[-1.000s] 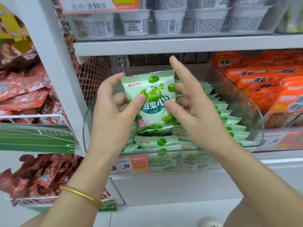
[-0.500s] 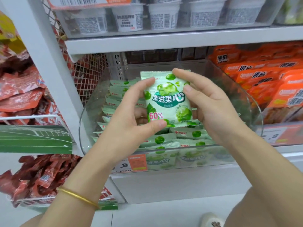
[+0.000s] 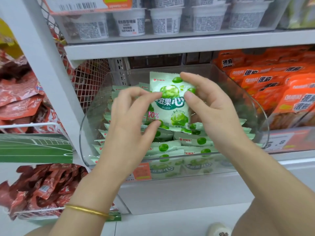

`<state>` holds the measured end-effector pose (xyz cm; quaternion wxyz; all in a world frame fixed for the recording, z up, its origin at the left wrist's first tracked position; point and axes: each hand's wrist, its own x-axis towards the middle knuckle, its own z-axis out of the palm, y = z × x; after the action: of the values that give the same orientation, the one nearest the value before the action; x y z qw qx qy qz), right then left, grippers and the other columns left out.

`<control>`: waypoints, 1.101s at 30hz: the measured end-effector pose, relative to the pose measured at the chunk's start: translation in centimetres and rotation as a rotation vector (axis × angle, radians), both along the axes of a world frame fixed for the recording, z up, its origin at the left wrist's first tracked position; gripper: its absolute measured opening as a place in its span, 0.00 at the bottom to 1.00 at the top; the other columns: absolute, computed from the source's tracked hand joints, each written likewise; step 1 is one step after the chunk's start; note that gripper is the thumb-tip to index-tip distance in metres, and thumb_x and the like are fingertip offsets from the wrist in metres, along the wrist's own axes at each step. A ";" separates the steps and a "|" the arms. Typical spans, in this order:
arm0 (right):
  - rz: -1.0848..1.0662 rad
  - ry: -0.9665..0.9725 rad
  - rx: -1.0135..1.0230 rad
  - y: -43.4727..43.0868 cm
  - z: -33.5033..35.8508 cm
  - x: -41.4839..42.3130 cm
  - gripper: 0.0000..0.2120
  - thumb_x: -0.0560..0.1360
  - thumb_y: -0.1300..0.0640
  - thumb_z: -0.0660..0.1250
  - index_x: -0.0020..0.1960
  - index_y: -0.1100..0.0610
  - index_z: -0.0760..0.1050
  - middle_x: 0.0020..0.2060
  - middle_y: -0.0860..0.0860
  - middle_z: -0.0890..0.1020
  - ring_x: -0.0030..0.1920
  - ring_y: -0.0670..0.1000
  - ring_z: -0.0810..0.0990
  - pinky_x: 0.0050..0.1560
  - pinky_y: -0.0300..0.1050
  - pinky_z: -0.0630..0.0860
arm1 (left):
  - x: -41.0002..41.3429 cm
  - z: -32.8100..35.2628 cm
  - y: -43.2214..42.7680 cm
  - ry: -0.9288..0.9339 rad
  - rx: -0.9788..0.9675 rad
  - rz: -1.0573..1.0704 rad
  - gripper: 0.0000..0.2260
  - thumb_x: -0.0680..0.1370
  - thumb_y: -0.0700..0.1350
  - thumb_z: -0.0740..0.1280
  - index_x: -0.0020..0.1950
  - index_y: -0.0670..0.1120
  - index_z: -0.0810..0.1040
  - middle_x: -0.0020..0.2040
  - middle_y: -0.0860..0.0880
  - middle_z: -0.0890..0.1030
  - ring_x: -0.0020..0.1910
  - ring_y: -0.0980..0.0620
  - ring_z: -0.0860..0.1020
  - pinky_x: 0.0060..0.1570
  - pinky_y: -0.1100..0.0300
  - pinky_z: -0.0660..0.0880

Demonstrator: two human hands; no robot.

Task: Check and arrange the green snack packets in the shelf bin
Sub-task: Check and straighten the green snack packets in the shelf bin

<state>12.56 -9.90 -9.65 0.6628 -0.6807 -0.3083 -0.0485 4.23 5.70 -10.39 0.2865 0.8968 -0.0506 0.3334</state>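
Together, your left hand [image 3: 129,113] and right hand [image 3: 216,108] pinch one glossy, pillow-shaped green packet [image 3: 170,103] upright above the clear, curved plastic bin [image 3: 88,126].

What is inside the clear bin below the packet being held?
Green packets fill the clear bin in rows. The left hand, the right hand and the held packet cover the middle ones, and the bin floor cannot be seen.

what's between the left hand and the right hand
One green snack packet, upright, pinched by both the left hand and the right hand above the stacked packets in the clear bin, seen in the head view.
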 end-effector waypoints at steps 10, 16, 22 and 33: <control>0.185 -0.086 0.027 0.2 0.7 -1.2 0.23 0.78 0.58 0.59 0.69 0.43 0.59 0.58 0.51 0.77 0.42 0.51 0.82 0.38 0.45 0.80 | -0.5 0.8 -1.5 0.121 -0.386 -0.128 0.20 0.74 0.44 0.69 0.63 0.60 0.71 0.58 0.63 0.76 0.60 0.67 0.72 0.57 0.72 0.67; -0.033 -0.035 0.009 -0.2 0.4 -0.1 0.14 0.75 0.54 0.64 0.59 0.45 0.76 0.57 0.49 0.77 0.47 0.47 0.78 0.48 0.38 0.75 | -0.5 1.4 -1.3 0.152 -0.819 -0.308 0.23 0.75 0.34 0.67 0.67 0.53 0.71 0.55 0.55 0.82 0.53 0.53 0.81 0.49 0.56 0.79; 0.219 0.232 0.206 -0.2 0.7 -0.3 0.15 0.71 0.57 0.65 0.58 0.51 0.76 0.53 0.47 0.82 0.49 0.44 0.81 0.42 0.39 0.78 | -1.0 1.8 -1.9 0.198 -0.748 -0.459 0.33 0.75 0.29 0.64 0.69 0.61 0.63 0.63 0.56 0.77 0.49 0.52 0.82 0.43 0.55 0.81; 0.196 0.265 0.212 -0.2 0.9 -0.4 0.15 0.71 0.57 0.65 0.58 0.51 0.77 0.51 0.48 0.83 0.46 0.45 0.82 0.40 0.40 0.78 | -1.1 1.9 -1.9 0.237 -0.752 -0.494 0.32 0.75 0.30 0.65 0.69 0.60 0.65 0.68 0.62 0.68 0.41 0.49 0.83 0.38 0.60 0.80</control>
<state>12.13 -10.06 -8.77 0.7670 -0.5743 -0.2762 0.0744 3.08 3.80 -8.52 0.6664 0.7236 -0.1049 0.1456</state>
